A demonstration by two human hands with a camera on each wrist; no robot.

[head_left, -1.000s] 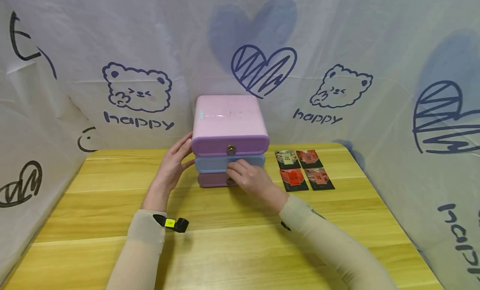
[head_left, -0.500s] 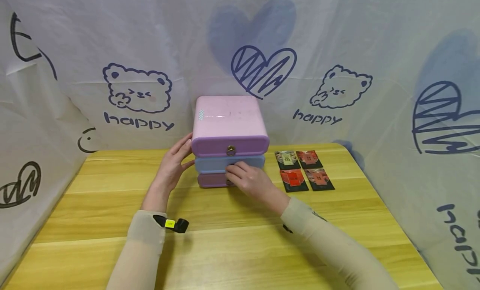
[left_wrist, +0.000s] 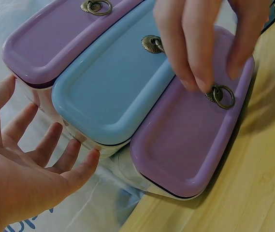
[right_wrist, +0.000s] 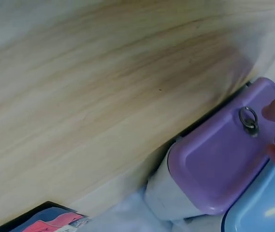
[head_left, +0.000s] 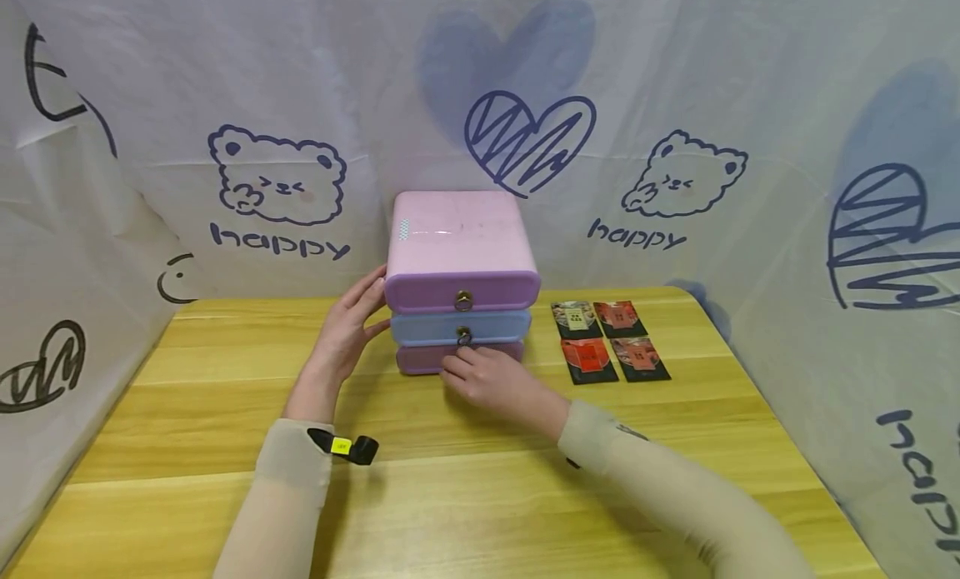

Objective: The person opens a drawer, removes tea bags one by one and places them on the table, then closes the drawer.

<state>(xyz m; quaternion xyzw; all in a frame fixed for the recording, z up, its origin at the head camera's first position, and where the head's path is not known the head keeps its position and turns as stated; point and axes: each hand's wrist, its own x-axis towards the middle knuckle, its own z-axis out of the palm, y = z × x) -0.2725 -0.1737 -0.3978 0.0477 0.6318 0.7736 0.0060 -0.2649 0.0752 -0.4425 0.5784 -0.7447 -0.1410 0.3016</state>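
Observation:
A drawer unit (head_left: 461, 229) with a pink top stands at the back of the table. Its upper drawer (head_left: 420, 293) is purple, the middle drawer (head_left: 423, 327) light blue and the lowest drawer (head_left: 420, 361) purple; all three are closed. Every drawer front carries a brass ring pull. Fingers spread, my left hand (head_left: 341, 333) touches the unit's left side with its fingertips. My right hand (head_left: 495, 381) hovers at the lowest drawer, bent fingers and thumb apart; the ring pull (left_wrist: 224, 96) there shows free of them in the left wrist view.
Several small packets, among them a red packet (head_left: 588, 358), lie in two rows on the wooden table (head_left: 420, 496), right of the drawer unit. A patterned cloth (head_left: 360, 79) hangs close behind the unit and along both sides of the table.
My right hand has moved down from the blue middle drawer's ring pull to the lowest drawer, uncovering that pull. My left hand has stayed at the unit's side.

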